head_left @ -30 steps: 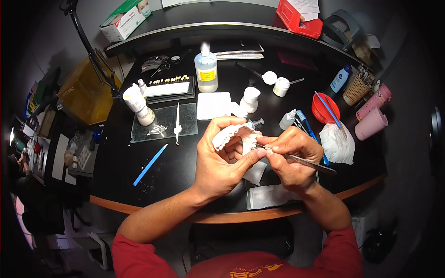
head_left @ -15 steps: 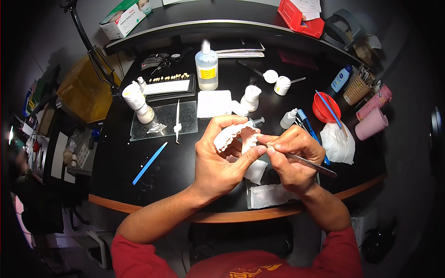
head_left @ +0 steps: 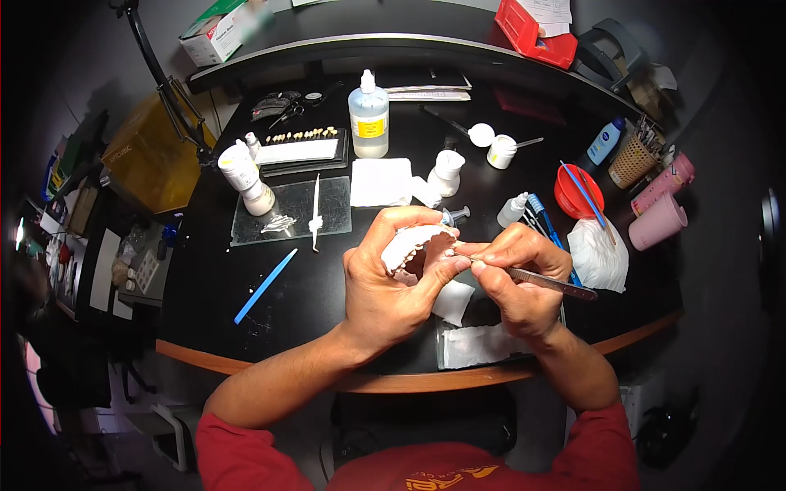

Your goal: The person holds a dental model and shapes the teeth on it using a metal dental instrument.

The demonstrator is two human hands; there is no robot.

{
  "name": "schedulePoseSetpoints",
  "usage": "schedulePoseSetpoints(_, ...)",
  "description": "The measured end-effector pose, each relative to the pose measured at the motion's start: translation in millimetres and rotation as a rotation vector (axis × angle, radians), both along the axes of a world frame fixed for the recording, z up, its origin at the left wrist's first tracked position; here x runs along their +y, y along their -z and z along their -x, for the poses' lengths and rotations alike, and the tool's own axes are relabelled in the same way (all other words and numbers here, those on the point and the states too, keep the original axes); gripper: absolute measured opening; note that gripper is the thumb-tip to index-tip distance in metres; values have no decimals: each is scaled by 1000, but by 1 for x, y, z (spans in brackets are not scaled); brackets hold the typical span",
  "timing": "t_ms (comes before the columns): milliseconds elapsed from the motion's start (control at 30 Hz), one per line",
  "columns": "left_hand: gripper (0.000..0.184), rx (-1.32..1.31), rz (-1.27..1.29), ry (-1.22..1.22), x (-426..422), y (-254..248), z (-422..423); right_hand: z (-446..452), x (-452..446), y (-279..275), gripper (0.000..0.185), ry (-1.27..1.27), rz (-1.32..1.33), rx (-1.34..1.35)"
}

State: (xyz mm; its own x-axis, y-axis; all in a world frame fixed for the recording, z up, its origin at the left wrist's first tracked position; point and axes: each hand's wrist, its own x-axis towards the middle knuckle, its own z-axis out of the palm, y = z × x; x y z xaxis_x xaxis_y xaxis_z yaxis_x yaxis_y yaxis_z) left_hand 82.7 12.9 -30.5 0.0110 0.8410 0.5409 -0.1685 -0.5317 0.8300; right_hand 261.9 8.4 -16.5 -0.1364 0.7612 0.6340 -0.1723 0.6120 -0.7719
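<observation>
A white plaster dental model [head_left: 403, 245] with a row of teeth is gripped in my left hand [head_left: 383, 286], raised above the table's front part. My right hand [head_left: 524, 274] pinches a slim metal dental instrument [head_left: 550, 282] with a ridged handle. Its thin tip meets the right side of the model, close to my left thumb; whether it touches a tooth I cannot tell. Fingers of both hands nearly meet there. Below them lie a folded white tissue [head_left: 453, 303] and a flat pad with a white sheet [head_left: 479, 345].
Left of my hands are a glass slab [head_left: 336, 200] with a white-smeared spatula [head_left: 316, 209] and a blue-handled tool [head_left: 266, 286]. Behind stands a liquid bottle [head_left: 369, 119]. On the right are a red bowl [head_left: 573, 204], crumpled tissue [head_left: 602, 258] and a pink cup [head_left: 657, 221].
The dental model has turned slightly in my left hand. The instrument's handle has swung a little flatter in my right hand. The whole view has shifted slightly.
</observation>
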Motion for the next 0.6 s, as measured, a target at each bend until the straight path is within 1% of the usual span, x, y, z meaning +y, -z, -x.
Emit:
schedulePoseSetpoints(67,40,1,18,-1,0,1,0,-2,-1,-1,14,-5,25,-13)
schedulePoseSetpoints(167,45,101,41,64,-3,-2,6,-4,-2,-2,13,-17,52,-31)
schedulePoseSetpoints(367,44,110,36,56,-3,-2,6,-6,1,1,12,-51,95,15)
schedulePoseSetpoints(467,39,9,31,7,-2,-2,0,-5,2,1,11,-70,95,40)
schedulePoseSetpoints(600,39,10,39,8,-1,0,1,-6,2,-1,11,-74,125,45)
